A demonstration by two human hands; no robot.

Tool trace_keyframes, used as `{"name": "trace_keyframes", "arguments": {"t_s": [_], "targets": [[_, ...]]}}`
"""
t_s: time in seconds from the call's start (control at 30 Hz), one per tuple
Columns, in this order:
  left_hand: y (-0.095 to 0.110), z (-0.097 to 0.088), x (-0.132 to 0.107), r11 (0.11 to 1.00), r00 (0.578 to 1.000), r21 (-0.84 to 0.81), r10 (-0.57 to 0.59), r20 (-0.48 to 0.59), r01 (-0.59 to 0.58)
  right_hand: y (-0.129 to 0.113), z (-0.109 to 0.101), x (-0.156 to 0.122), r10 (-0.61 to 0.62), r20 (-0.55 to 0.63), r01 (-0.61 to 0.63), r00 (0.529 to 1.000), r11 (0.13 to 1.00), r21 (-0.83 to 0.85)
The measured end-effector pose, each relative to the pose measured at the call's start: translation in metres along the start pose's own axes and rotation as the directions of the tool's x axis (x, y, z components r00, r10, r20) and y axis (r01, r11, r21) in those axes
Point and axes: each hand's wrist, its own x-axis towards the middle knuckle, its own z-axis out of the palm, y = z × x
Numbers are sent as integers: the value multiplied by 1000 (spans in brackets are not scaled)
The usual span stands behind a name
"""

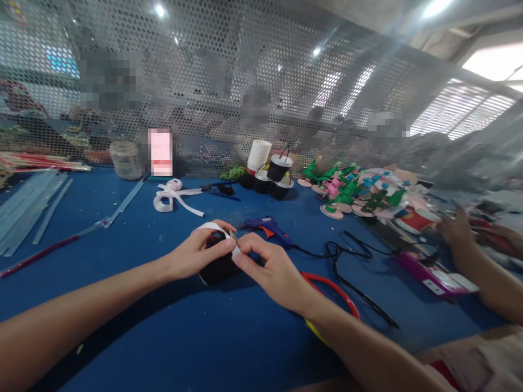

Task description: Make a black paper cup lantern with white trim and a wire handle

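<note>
My left hand (208,247) is wrapped round a small black cup (218,267), tilted just above or on the blue table. A white ribbon (216,226) runs along the cup's upper edge, under my left fingers. With thumb and forefinger, my right hand (267,267) pinches the ribbon's loose end at the cup's right side. Both hands hide much of the cup. Just behind them lies a blue glue gun (267,226) with an orange trigger. Farther back to the left is a loose bundle of white ribbon (174,196).
Small black pails (280,166) and stacked white cups (259,155) stand by the perforated screen. Green and pink craft pieces (347,190) crowd the back right. Glue sticks (36,207) lie left. A black cord (335,256) leads toward a purple power strip (429,275), near another person's arm (482,272).
</note>
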Motion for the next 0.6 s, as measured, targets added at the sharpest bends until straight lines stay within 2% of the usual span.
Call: {"name": "trace_keyframes", "arguments": {"t_s": [0.1,0.27,0.47,0.6], "targets": [[-2,0,-1,999,999,17,39,25,-40,2,0,0,-2,-23,2,1000,1000,8],[-1,1,-2,999,995,45,-28,99,23,1,0,0,32,-9,-32,999,999,-6],[-1,6,-4,993,998,120,-23,59,16,2,0,1,64,-38,-65,997,998,-24],[0,5,-3,993,992,9,-119,31,118,4,-5,3,85,-21,-84,996,996,40]]}}
